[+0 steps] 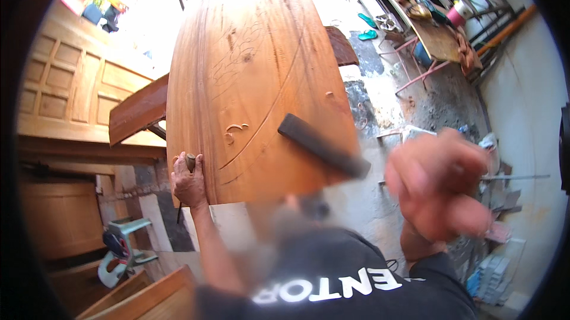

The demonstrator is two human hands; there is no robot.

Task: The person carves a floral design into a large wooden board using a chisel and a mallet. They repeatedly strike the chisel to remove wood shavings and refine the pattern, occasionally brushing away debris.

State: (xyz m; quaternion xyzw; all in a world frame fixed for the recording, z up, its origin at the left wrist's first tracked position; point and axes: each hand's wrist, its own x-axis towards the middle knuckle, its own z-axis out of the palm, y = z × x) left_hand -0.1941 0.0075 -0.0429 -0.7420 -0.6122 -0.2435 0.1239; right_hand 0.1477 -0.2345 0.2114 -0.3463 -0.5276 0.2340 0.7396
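Gripping rounded handle (190, 162): left hand (189, 185). Grained wooden slab (255, 94), curved groove (274, 111).

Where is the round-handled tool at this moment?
In the head view, the round-handled tool is in the left hand, at the wooden panel's near left corner.

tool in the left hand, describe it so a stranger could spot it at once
Find the big brown wooden panel mid-picture, then go to its lower left corner. There the left hand grips the tool. Its small, rounded, brownish handle end shows at the top of that grip, unlike the long dark bar farther right.
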